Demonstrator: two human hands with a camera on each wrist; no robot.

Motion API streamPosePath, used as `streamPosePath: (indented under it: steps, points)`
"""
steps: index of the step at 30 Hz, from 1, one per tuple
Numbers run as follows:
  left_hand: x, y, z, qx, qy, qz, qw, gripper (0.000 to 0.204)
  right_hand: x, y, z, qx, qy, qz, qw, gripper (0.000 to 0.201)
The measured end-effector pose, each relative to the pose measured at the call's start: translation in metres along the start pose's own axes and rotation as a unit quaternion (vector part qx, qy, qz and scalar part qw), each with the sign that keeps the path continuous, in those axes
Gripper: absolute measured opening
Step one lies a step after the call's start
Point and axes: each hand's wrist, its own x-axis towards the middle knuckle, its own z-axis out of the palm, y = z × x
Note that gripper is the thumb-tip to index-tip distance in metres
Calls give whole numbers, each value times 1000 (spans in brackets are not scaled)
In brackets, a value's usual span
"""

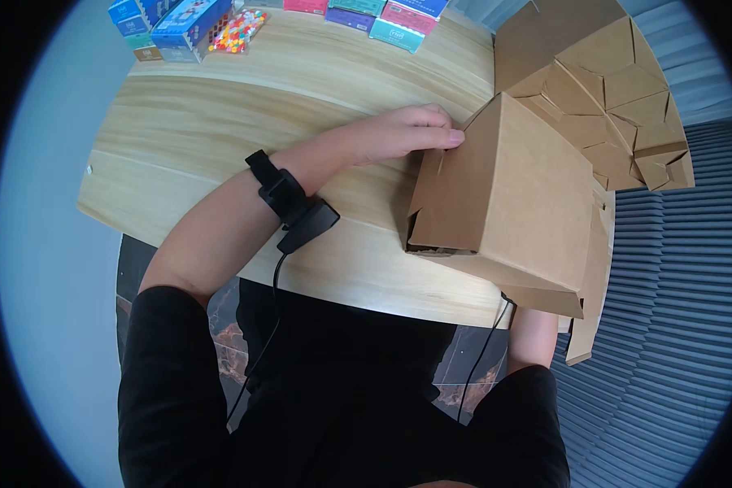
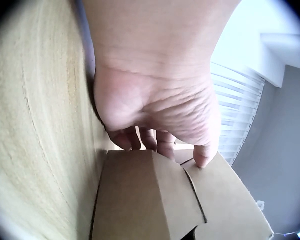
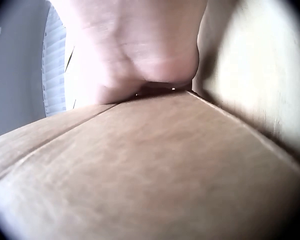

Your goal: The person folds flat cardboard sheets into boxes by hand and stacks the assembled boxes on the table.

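Observation:
A closed brown cardboard box (image 1: 537, 187) stands tilted toward the table's front right, its lower flap edges slightly gapped. My left hand (image 1: 411, 134) grips its left side near the back. In the left wrist view, the thumb (image 2: 202, 156) presses the box face beside a slit, while the other fingers bend over the far edge. My right forearm passes behind the box in the head view, which hides that hand. The right wrist view shows the right hand (image 3: 140, 55) holding the box's edge close to the tabletop, its fingertips mostly hidden.
An opened cardboard piece with creased flaps (image 1: 602, 98) stands behind the box at the right. Small coloured boxes (image 1: 394, 32) and blue boxes (image 1: 189, 28) line the table's back, with a bag of colourful beads (image 1: 237, 31) between them. Pleated blinds (image 1: 667, 268) hang at the right.

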Motion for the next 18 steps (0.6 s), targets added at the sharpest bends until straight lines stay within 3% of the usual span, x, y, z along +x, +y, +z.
streamPosePath:
  steps: [4, 10, 15, 18]
  points:
    - [0, 0, -5, 1, -26, 9, 1000, 27, 6, -4, 8, 0, -19, 7, 1000, 27]
    - [0, -1, -9, -166, 7, -6, 986, 15, 12, -16, 16, -4, -41, 12, 999, 28]
    - [1, 0, -13, -187, 6, 8, 982, 32, 13, -26, 20, -4, -53, 11, 999, 28]
    - [-2, 6, -12, -192, -16, -12, 981, 29, 12, -30, 23, -1, -57, 9, 998, 28]
